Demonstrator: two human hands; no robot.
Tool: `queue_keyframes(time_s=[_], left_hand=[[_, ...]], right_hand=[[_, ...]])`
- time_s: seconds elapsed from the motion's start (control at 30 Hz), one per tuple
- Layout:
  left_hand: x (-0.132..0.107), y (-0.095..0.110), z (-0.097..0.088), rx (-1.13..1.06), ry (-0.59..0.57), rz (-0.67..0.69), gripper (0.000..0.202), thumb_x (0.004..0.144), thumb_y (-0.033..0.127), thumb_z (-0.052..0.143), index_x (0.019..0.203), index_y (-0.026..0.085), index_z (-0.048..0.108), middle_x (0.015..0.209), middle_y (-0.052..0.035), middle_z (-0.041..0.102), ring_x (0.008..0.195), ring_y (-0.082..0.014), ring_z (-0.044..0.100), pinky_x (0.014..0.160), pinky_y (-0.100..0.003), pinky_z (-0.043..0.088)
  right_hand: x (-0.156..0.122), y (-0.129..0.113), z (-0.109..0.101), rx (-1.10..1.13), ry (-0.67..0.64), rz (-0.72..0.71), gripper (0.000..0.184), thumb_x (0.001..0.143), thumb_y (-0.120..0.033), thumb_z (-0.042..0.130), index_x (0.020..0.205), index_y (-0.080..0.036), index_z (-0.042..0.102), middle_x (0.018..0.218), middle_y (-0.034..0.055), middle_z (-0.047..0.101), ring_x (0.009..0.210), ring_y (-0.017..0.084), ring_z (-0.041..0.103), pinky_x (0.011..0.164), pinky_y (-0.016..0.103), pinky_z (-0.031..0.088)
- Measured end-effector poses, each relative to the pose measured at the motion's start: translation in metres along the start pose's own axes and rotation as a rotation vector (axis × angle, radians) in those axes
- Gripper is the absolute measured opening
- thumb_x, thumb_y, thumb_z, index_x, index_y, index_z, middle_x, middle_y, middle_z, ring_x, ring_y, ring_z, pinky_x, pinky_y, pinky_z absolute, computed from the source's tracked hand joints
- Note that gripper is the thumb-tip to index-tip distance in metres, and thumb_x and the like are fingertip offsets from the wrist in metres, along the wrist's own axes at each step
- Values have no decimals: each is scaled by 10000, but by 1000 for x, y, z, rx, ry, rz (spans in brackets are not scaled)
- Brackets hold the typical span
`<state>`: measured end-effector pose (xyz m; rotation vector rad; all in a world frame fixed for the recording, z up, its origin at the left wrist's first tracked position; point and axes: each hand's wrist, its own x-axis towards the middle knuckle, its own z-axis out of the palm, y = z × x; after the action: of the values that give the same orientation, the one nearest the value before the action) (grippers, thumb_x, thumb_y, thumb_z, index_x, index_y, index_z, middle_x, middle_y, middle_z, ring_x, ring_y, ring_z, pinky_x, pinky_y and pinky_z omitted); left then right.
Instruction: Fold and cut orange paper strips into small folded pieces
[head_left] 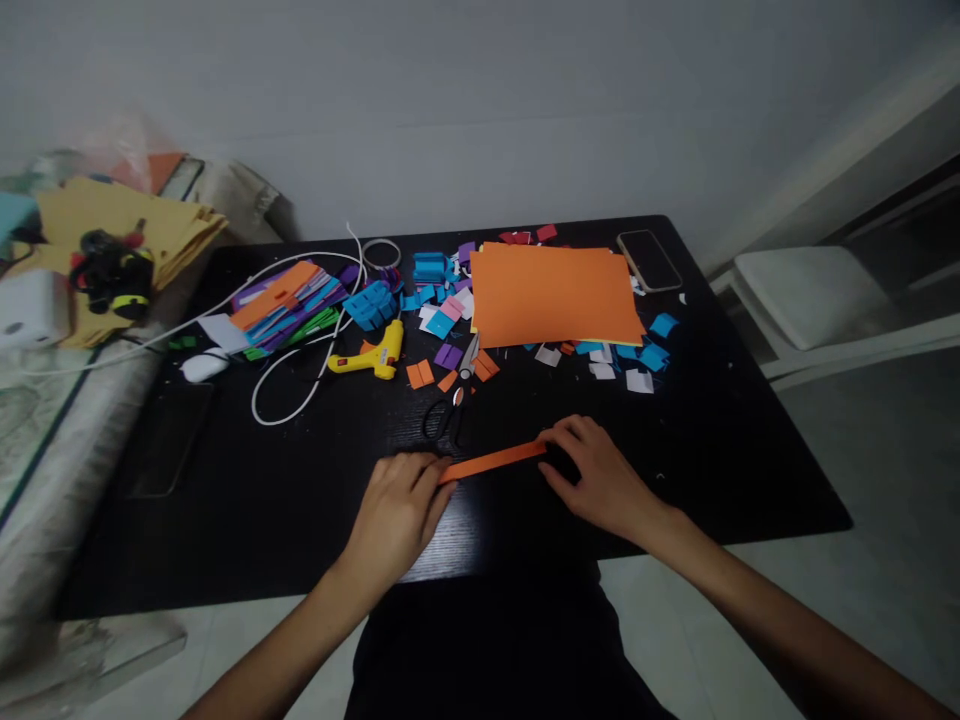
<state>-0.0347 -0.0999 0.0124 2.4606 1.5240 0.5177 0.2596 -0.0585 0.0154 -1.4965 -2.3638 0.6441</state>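
Observation:
Between my hands, near the front of the black table, stretches a narrow orange paper strip. My left hand pinches its left end between thumb and fingers. At the other end, my right hand grips the strip with curled fingers, which hide that tip. Just beyond the strip lie black-handled scissors, blades pointing away from me. Small cut orange pieces and purple pieces rest around the blades. A stack of orange paper sheets lies farther back, on top of scattered scraps.
A yellow glue gun lies left of the scissors, near a looped white cable. Bundles of coloured paper strips sit at the back left. Phones lie at the back right and left. A white stool stands at right.

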Motion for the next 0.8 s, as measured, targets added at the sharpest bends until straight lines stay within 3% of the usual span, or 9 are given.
queue_keyframes(time_s=[0.17,0.3,0.37,0.47,0.53,0.63,0.7,0.8], left_hand=[[18,17,7,-41,-100,57,220,1051,217,553,1203,132,688,996,-101,719,866,-268,650,751,-407,481],[32,27,5,-117,-164,50,182,1040,173,527,1094,131,695,961,-109,701,849,-281,634,752,-425,479],[41,27,1,-189,-190,37,139,1014,163,542,1000,145,680,908,-91,682,816,-264,625,745,-408,476],[60,20,-7,-344,-207,-13,61,938,132,587,920,173,628,804,-29,635,697,-197,590,654,-324,440],[76,11,-11,-478,-212,-50,62,926,138,589,895,192,598,736,21,604,596,-141,542,580,-268,382],[100,-1,-8,-705,-145,-115,82,961,262,603,928,204,556,726,41,578,612,-117,553,593,-236,402],[112,-7,1,-860,-66,-178,167,985,358,572,942,215,496,724,49,552,623,-111,561,596,-220,420],[119,-11,18,-1062,-30,-236,293,941,457,632,974,224,458,723,47,598,630,-117,618,627,-226,479]], right_hand=[[9,-1,-11,90,-100,5,123,901,-144,683,1013,-194,670,1078,100,655,1001,280,641,888,475,537],[19,2,-17,438,1,104,139,850,-169,716,981,-214,715,1023,71,668,926,244,634,872,435,511],[31,6,-20,788,154,229,132,800,-225,786,925,-221,746,912,45,677,857,225,620,866,410,497],[56,12,-20,969,276,295,215,848,-414,762,960,-235,719,940,37,691,894,215,649,868,382,520],[74,14,-18,1099,305,326,335,935,-562,617,1007,-245,697,992,51,713,932,219,685,856,384,552],[95,8,-10,1251,254,310,488,935,-681,533,1011,-229,702,1024,87,755,960,242,727,859,404,590],[103,0,-3,1299,198,278,472,884,-660,634,1035,-220,715,1027,89,768,930,238,739,831,391,598],[105,-11,10,1300,145,222,418,717,-461,884,1036,-236,736,1040,48,785,976,237,735,865,375,590]])
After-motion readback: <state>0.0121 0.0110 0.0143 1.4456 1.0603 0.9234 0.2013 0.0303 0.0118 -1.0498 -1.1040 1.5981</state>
